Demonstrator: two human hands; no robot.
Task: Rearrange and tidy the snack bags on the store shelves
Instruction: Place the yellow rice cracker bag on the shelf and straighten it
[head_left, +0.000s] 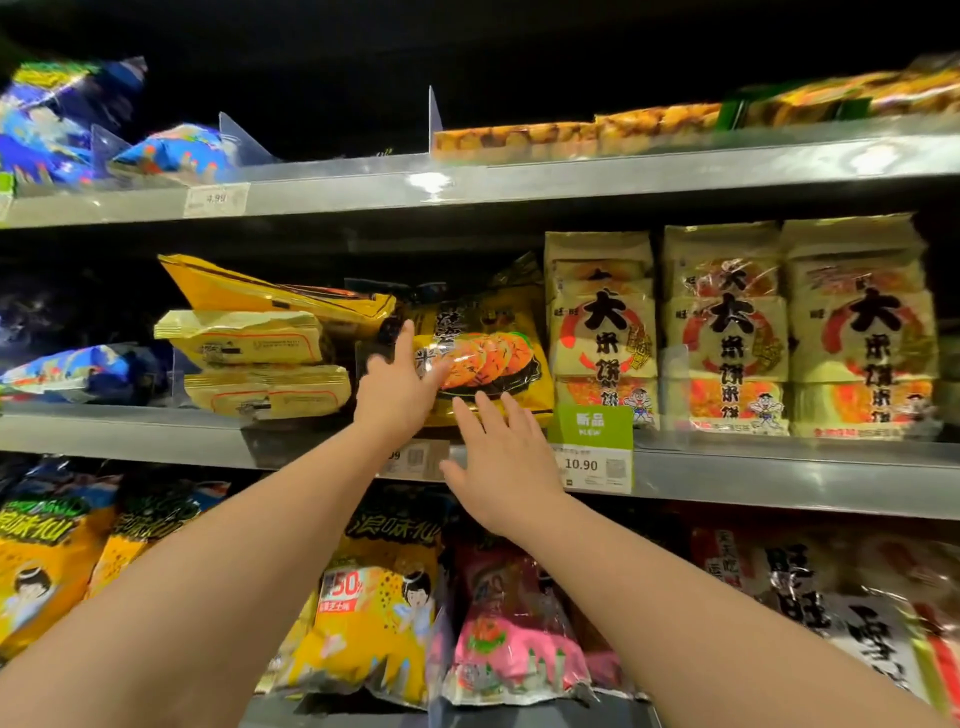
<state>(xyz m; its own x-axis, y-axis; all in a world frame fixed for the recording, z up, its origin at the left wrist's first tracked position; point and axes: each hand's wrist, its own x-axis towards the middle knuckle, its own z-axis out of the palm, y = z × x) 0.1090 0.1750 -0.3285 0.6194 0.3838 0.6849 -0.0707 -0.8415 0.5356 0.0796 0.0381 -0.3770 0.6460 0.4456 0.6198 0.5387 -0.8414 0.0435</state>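
A yellow snack bag (493, 343) with a picture of orange crackers on a dark plate stands upright on the middle shelf (156, 434). My left hand (397, 384) rests flat against the bag's left side, fingers spread, thumb on its front. My right hand (501, 457) is open just below and in front of the bag's bottom edge, fingers pointing up at it, holding nothing. To the left of the bag lies a stack of pale yellow bags (254, 364), with a deeper yellow bag (270, 291) tilted on top.
Three upright cream rice-cracker packs (737, 327) fill the shelf to the right. A green price tag (592, 447) reads 10.90. Blue bags (72, 371) lie at far left. The upper shelf (519, 182) holds cookie packs and clear dividers. Yellow and pink bags crowd the lower shelf.
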